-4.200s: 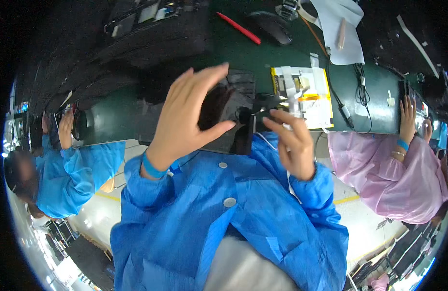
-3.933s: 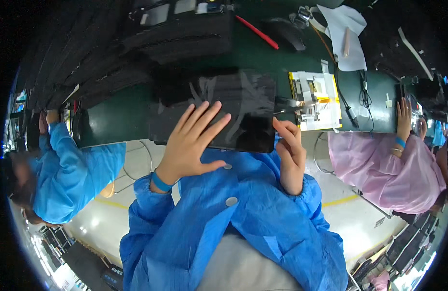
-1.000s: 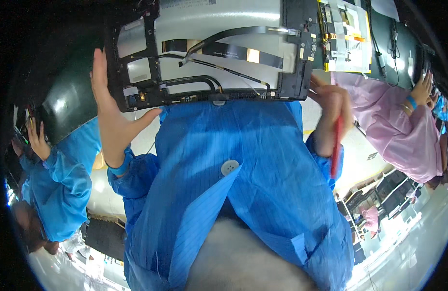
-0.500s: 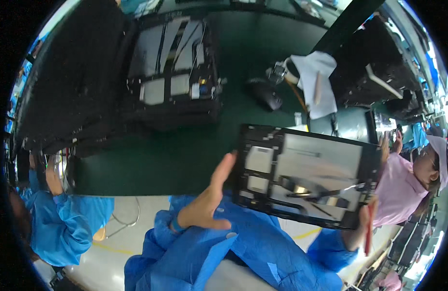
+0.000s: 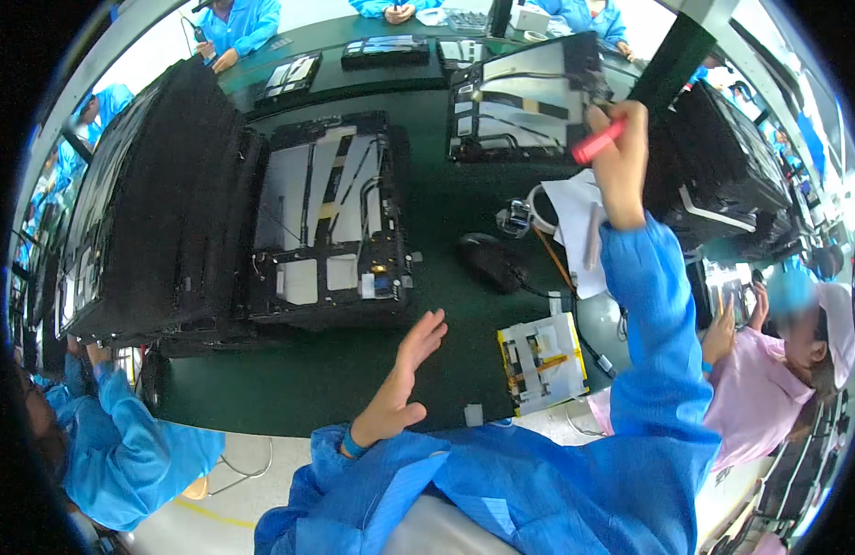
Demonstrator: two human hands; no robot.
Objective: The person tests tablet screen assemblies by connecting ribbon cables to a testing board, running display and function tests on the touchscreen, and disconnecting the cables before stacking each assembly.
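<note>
Firstly, a tall stack [image 5: 159,203] of black panels, left on the bench [image 5: 270,388]. Next, a lower stack [image 5: 353,199]. Left hand [image 5: 395,384], near: grip wide, thumb parted from fingers, empty. Black mouse [image 5: 492,262], centre. Black-framed panel [image 5: 520,88], far, right of centre, ribbon cables showing. Silver-and-yellow flat pack [image 5: 546,363], near. Red pen [image 5: 594,144], in the curled grip of the right hand [image 5: 621,162], fingertips at the panel's right edge; cannot tell whether they pinch it.

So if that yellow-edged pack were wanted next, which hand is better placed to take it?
Probably the left hand: it is open, empty and closer to the yellow-edged pack. The right hand is stretched forward by a dark-framed panel, with a red pen in its grip.
</note>
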